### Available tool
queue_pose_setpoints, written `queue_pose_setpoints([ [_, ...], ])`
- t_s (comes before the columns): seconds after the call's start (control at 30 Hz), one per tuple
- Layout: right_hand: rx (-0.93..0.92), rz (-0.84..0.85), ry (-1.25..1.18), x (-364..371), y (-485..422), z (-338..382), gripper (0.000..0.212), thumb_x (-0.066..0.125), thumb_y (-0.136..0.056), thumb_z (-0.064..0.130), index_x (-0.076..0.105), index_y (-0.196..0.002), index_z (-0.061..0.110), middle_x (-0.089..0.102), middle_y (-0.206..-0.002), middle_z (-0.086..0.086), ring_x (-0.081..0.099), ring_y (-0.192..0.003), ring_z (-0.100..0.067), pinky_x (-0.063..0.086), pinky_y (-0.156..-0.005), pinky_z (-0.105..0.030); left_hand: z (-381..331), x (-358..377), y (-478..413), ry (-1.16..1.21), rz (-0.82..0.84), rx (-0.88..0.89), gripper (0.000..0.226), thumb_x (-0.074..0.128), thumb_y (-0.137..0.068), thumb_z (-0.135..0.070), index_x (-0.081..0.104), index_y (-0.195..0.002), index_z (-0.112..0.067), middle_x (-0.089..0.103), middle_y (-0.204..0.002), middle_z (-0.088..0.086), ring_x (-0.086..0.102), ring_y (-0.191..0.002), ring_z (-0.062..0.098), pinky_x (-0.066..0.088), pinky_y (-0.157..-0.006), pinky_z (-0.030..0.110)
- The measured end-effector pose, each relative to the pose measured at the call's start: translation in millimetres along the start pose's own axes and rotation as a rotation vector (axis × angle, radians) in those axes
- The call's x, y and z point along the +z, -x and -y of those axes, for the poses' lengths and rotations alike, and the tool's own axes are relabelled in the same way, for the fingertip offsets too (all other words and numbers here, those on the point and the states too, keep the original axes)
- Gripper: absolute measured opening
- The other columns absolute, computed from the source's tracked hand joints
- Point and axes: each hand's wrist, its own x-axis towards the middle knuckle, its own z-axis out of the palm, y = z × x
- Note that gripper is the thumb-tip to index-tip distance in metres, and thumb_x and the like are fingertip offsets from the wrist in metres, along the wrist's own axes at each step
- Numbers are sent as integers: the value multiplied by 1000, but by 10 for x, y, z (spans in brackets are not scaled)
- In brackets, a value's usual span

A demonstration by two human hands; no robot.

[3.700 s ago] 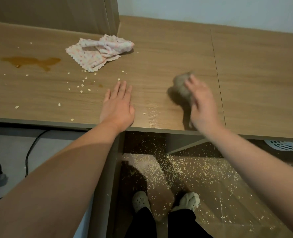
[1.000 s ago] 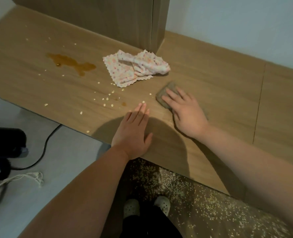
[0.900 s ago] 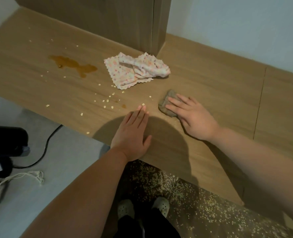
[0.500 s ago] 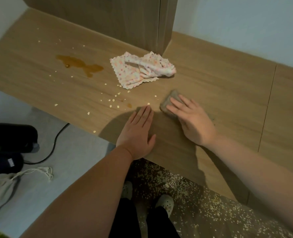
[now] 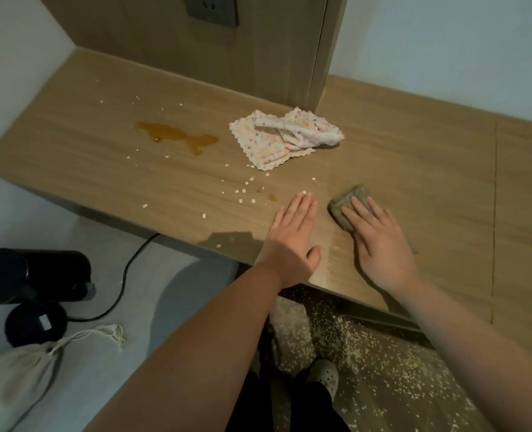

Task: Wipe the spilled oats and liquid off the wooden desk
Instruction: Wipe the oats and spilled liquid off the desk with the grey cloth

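My right hand [image 5: 380, 241] presses flat on a grey wiping pad [image 5: 347, 202] near the front of the wooden desk [image 5: 414, 182], fingers straight over it. My left hand [image 5: 292, 241] lies flat on the desk just left of the pad, palm down, holding nothing. Scattered oats [image 5: 246, 194] lie ahead of my left fingertips and further left. A brown liquid puddle [image 5: 177, 138] sits at the desk's left part, with a small brown drop [image 5: 272, 198] near my left hand.
A crumpled flowered cloth [image 5: 286, 137] lies behind the hands, before a wooden upright panel [image 5: 227, 48] with a socket. Many oats cover the floor [image 5: 383, 363] under the desk by my feet. A black appliance [image 5: 30, 275], its cable and a cloth bag [image 5: 12, 372] are at left.
My right hand has drawn the grey pad a little toward the desk's front edge. My left hand stays flat in place. The view has shifted.
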Motion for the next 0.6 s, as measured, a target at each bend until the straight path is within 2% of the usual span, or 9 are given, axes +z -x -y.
queue_pose_setpoints([
  [0.07,74,-24,-12,-3,29,34,53,45,-98,9,39,-149,21,29,-157,1,17,-149,-22,11,-119,-44,204,-119,82,11,-56,65,75,42,-96,-30,-2,-156,-14,-16,-160,-2,-21,-145,8,-14,-119,36],
  [0.17,309,-136,-46,62,-135,263,55,45,-97,7,35,-151,14,29,-158,-6,19,-148,-30,15,-121,-48,709,-371,167,-43,-147,-7,71,43,-95,-23,4,-155,-17,-6,-162,-2,-12,-148,11,-16,-117,35],
  [0.27,494,-218,-27,140,-409,456,57,42,-96,9,31,-152,11,25,-160,-9,17,-148,-33,15,-121,-47,1311,-549,249,-189,-128,-96,66,40,-98,-22,6,-154,-18,1,-163,0,-6,-150,15,-11,-118,37],
  [0.37,555,-215,-41,166,-720,611,59,40,-95,9,30,-153,14,21,-162,-6,13,-149,-32,14,-121,-48,1707,-609,338,-273,-94,-146,64,37,-98,-18,7,-155,-16,4,-164,2,-5,-150,17,-8,-120,38],
  [0.47,471,-200,-12,255,-871,828,60,43,-94,9,30,-153,16,22,-162,-5,13,-149,-31,13,-121,-47,1831,-591,342,-274,-71,-195,63,34,-99,-19,5,-155,-15,2,-164,2,-7,-150,19,-6,-121,39],
  [0.6,182,-90,-19,315,-598,1003,59,46,-94,5,35,-151,16,26,-159,-6,15,-149,-30,13,-122,-47,1852,-548,313,-314,-41,-205,62,25,-100,-26,-2,-154,-15,-6,-163,2,-14,-149,19,-7,-120,40],
])
